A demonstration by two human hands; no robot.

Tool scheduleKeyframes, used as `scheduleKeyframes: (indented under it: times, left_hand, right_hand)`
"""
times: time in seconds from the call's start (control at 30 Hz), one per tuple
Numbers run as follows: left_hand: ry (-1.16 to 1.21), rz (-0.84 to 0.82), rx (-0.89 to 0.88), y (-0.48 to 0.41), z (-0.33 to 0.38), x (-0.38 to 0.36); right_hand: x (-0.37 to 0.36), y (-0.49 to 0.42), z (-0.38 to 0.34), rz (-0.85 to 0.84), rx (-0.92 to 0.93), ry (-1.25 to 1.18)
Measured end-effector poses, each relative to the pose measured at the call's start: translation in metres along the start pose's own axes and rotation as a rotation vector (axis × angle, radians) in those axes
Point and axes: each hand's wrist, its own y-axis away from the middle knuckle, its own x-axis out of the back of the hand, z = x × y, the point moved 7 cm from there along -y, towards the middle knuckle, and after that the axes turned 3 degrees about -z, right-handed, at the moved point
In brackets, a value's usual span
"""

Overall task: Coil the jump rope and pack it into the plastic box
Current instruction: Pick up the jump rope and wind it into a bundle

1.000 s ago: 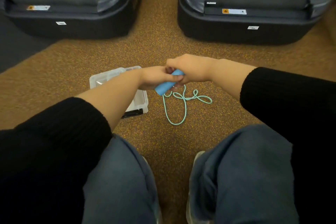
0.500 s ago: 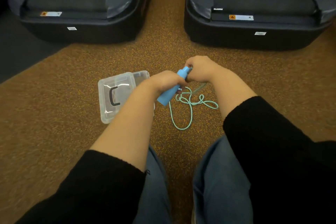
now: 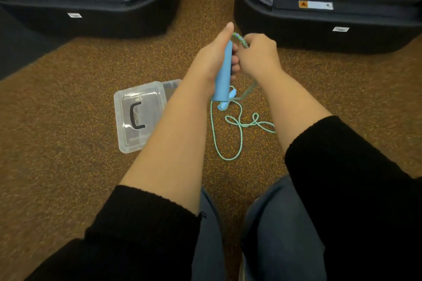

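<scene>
My left hand [image 3: 211, 57] grips a blue jump rope handle [image 3: 222, 75], held nearly upright above the floor. Close on its right, my right hand [image 3: 257, 56] pinches the teal cord [image 3: 239, 39] where it arcs over the handle's top. More of the cord [image 3: 228, 134] lies in loose loops on the carpet below the hands. A second small blue piece [image 3: 225, 104], perhaps the other handle, shows just under the held one. The clear plastic box [image 3: 170, 88] sits left of my left forearm, mostly hidden by it, beside its clear lid [image 3: 127, 107] with a black handle.
Two dark treadmill bases stand ahead, one at the left [image 3: 86, 16] and one at the right [image 3: 331, 29], with a strip of brown speckled carpet [image 3: 57, 166] between them. My knees in blue jeans [image 3: 280, 235] fill the bottom of the view.
Both hands have lifted and moved forward. The handle has swung from lying tilted to nearly upright, and the right hand now holds cord over its top. The view has shifted, uncovering the lid.
</scene>
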Motion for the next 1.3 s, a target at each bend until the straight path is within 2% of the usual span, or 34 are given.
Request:
scheduleKeyframes:
  times: [0.1,0.3,0.37,0.47,0.53,0.63,0.83,1.0,1.3]
  left_hand:
    - [0.14,-0.041,0.016,0.0,0.0,0.0]
    - [0.356,-0.138,-0.001,0.004,0.005,0.011]
    - [0.414,-0.146,0.006,0.005,0.006,0.016]
    - [0.494,-0.111,0.04,0.007,0.004,0.023]
    - [0.491,-0.063,0.062,0.008,0.001,0.027]
    - [0.447,-0.001,0.115,0.005,-0.008,0.031]
    - [0.419,0.022,0.143,0.0,-0.015,0.03]
    - [0.404,0.011,0.169,-0.003,-0.02,0.027]
    - [0.413,-0.009,0.014,-0.011,-0.007,0.022]
  right_hand:
    - [0.002,-0.002,0.001,-0.006,0.033,-0.006]
    - [-0.013,0.001,0.005,-0.217,0.006,0.05]
    - [-0.022,0.003,0.007,-0.321,-0.032,0.035]
    - [-0.037,0.015,0.01,-0.569,-0.055,0.133]
    - [-0.046,0.028,0.014,-0.731,-0.064,0.201]
    - [-0.054,0.039,0.021,-0.851,-0.116,0.244]
    - [-0.061,0.048,0.023,-0.954,-0.154,0.223]
    - [-0.065,0.051,0.028,-1.057,-0.12,0.351]
    - [-0.05,0.074,0.012,-1.28,0.007,0.436]
